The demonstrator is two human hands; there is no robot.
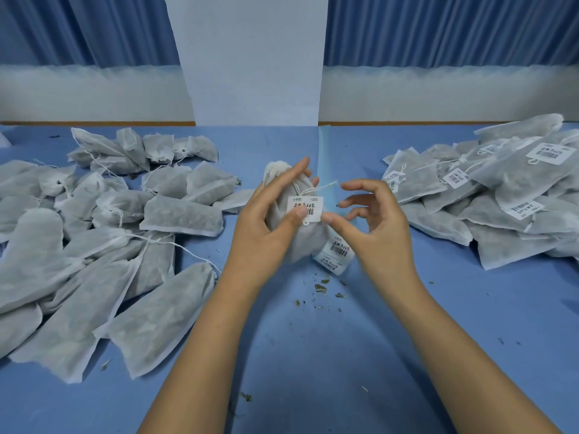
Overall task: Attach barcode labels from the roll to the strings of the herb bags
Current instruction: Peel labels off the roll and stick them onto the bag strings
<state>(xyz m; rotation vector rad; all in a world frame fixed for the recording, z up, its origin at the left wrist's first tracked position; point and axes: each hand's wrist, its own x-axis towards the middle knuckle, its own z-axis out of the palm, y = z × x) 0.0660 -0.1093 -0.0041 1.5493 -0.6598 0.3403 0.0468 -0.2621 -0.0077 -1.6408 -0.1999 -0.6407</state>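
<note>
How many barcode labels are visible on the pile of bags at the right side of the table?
5 barcode labels: top right, upper middle, centre, left edge, lower right. More may be hidden.

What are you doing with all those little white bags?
A person is tagging herb bags. The left hand grips one herb bag, its thumb pressing a barcode label that sits on the bag's string. The right hand hovers beside it, thumb at the label's edge. Heaps of unlabelled bags lie on the left, labelled bags on the right.
</note>
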